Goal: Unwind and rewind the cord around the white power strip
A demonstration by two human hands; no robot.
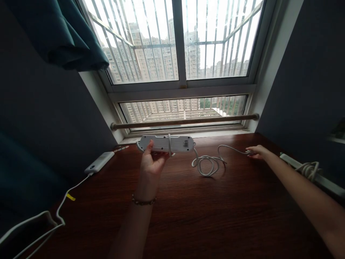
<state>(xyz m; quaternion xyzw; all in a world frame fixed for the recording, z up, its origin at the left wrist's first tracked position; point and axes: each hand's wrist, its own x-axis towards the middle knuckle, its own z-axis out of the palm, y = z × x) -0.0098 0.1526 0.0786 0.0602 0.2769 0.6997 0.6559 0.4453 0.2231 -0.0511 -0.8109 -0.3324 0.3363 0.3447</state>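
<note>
My left hand (154, 160) grips a white power strip (179, 144) above the table, thumb across its screwed, labelled underside. One turn of the strip's own white cord (169, 142) wraps around its middle. From the strip's right end the cord runs into loose coils (207, 165) near the tabletop, then stretches on to the right. Out there my right hand (256, 151) is closed on the plug (250, 153) at the cord's end; the plug's prongs are too small to make out.
A second white power strip (326, 181) with a bundled cord lies along the right edge of the brown table (205, 216). At the left, another white strip (99, 162) has a cable trailing toward me. Behind are a wooden rail (185, 122), a barred window and a teal curtain (64, 39).
</note>
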